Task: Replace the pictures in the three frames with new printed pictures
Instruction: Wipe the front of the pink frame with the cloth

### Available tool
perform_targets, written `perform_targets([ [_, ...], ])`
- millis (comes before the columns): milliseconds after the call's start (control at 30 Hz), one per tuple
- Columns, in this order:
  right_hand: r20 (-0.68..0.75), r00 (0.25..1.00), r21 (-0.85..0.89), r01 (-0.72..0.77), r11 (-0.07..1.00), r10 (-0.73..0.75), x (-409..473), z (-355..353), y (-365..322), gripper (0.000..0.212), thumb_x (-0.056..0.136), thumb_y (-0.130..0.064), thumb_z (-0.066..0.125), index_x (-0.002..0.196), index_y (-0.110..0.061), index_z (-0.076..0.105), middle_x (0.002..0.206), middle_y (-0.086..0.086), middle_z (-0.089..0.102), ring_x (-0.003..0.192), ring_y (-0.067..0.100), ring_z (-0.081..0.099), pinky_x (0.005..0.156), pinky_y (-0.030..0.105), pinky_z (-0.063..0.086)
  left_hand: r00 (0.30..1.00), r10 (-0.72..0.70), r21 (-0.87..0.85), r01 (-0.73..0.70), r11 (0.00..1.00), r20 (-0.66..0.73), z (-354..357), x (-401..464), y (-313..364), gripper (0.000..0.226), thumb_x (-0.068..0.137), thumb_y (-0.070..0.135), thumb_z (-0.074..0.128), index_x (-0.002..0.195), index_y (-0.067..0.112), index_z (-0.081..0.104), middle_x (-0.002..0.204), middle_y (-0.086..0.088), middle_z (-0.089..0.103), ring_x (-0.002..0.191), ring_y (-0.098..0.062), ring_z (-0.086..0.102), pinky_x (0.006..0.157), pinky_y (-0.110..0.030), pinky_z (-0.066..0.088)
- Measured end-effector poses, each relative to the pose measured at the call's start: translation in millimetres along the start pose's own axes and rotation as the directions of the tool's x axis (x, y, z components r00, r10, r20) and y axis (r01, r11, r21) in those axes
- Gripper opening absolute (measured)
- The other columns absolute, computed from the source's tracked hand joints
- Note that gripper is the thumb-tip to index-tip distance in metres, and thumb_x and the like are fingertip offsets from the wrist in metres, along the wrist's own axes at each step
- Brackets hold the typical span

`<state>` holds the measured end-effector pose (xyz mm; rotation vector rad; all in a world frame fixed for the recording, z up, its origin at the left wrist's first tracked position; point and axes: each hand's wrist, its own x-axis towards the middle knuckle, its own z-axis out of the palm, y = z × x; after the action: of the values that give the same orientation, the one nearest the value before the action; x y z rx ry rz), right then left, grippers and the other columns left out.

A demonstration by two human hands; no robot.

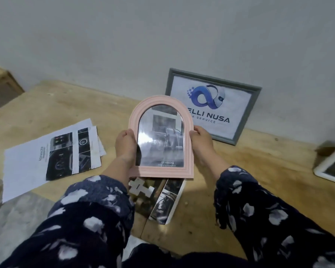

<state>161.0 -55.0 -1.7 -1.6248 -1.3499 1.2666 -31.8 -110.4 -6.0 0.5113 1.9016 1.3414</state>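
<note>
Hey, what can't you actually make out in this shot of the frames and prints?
All in the head view:
- Pink arched frame: glare washes out its picture; only TOYOTA reads.
- Grey frame: the pink frame covers the start of its lettering.
- White frame: cut off by the right edge.
- Printed sheets: small text too tiny to read.
- Loose prints: partly hidden under the pink frame and left sleeve.

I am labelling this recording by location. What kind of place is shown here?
Probably a plain room at home or a small office. A bare wooden table stands against a white painted wall, with a grey rectangular picture frame leaning on that wall.
</note>
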Motion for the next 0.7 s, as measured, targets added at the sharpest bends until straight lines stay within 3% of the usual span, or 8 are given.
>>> perform_targets([
  [67,-0.054,0.998,0.027,-0.031,0.999,0.033,2.1,-21.5,4.3,0.035,0.096,-0.015,0.038,0.125,-0.019,0.057,0.107,0.005,0.064,0.088,0.024,0.062,0.065,0.027,0.045,0.998,0.040,0.010,-0.040,0.999,0.041,22.4,-4.3,6.0,0.017,0.085,0.014,0.037,0.068,0.013,0.041,0.069,-0.006,0.040,0.068,-0.021,0.037,0.061,-0.035,0.032],
  [167,-0.174,0.982,0.117,-0.053,0.992,0.073,4.1,-66.6,15.4,0.034,0.096,-0.012,0.041,0.126,-0.017,0.057,0.096,0.007,0.063,0.062,0.016,0.053,0.053,0.024,0.039,0.986,0.081,-0.009,-0.080,0.997,0.145,66.8,-17.8,10.7,0.018,0.086,0.015,0.038,0.068,0.013,0.042,0.071,-0.007,0.043,0.070,-0.021,0.039,0.063,-0.035,0.034],
  [300,-0.283,0.952,0.192,-0.061,0.979,0.114,3.8,-130.4,33.0,0.035,0.096,-0.010,0.041,0.128,-0.015,0.056,0.098,0.009,0.065,0.063,0.017,0.055,0.052,0.025,0.042,0.955,0.081,-0.046,-0.071,0.996,0.286,127.3,-44.5,15.0,0.019,0.087,0.016,0.041,0.070,0.015,0.047,0.080,-0.007,0.052,0.080,-0.024,0.049,0.076,-0.036,0.043],
  [400,-0.346,0.929,0.221,-0.057,0.974,0.133,5.3,-179.4,44.6,0.038,0.098,-0.012,0.040,0.134,-0.017,0.051,0.112,0.010,0.065,0.077,0.022,0.061,0.058,0.028,0.047,0.922,0.094,-0.029,-0.090,0.996,0.376,170.7,-68.8,22.0,0.017,0.084,0.017,0.042,0.067,0.019,0.045,0.079,-0.008,0.050,0.077,-0.022,0.045,0.075,-0.035,0.042],
  [500,-0.401,0.908,0.218,-0.029,0.975,0.117,9.8,-227.1,52.1,0.038,0.100,-0.014,0.040,0.137,-0.019,0.049,0.120,0.008,0.063,0.086,0.020,0.063,0.061,0.026,0.049,0.882,0.157,0.068,-0.208,0.976,0.444,208.2,-87.9,27.7,0.019,0.094,0.015,0.040,0.078,0.011,0.050,0.078,-0.006,0.049,0.073,-0.021,0.044,0.064,-0.032,0.036],
  [567,-0.432,0.896,0.198,-0.021,0.980,0.106,14.6,-257.2,55.3,0.038,0.100,-0.015,0.040,0.137,-0.019,0.048,0.122,0.003,0.061,0.089,0.016,0.062,0.064,0.024,0.051,0.856,0.184,0.116,-0.271,0.956,0.483,231.9,-99.5,29.9,0.023,0.097,0.018,0.039,0.085,0.008,0.056,0.084,-0.010,0.055,0.078,-0.022,0.050,0.068,-0.033,0.039],
  [633,-0.452,0.887,0.194,-0.008,0.981,0.096,22.6,-279.8,58.5,0.038,0.100,-0.016,0.041,0.138,-0.020,0.048,0.128,0.003,0.058,0.102,0.020,0.060,0.085,0.034,0.054,0.854,0.183,0.142,-0.285,0.948,0.487,253.7,-107.6,30.6,0.028,0.098,0.021,0.037,0.094,0.005,0.060,0.092,-0.012,0.059,0.085,-0.024,0.054,0.077,-0.037,0.044],
  [700,-0.474,0.876,0.180,-0.003,0.984,0.090,34.0,-306.6,60.0,0.038,0.101,-0.016,0.040,0.137,-0.021,0.048,0.133,0.004,0.056,0.114,0.023,0.056,0.100,0.042,0.047,0.856,0.172,0.153,-0.278,0.948,0.487,284.0,-118.3,34.7,0.027,0.099,0.023,0.036,0.095,0.009,0.060,0.092,-0.009,0.059,0.087,-0.025,0.054,0.081,-0.040,0.046],
])
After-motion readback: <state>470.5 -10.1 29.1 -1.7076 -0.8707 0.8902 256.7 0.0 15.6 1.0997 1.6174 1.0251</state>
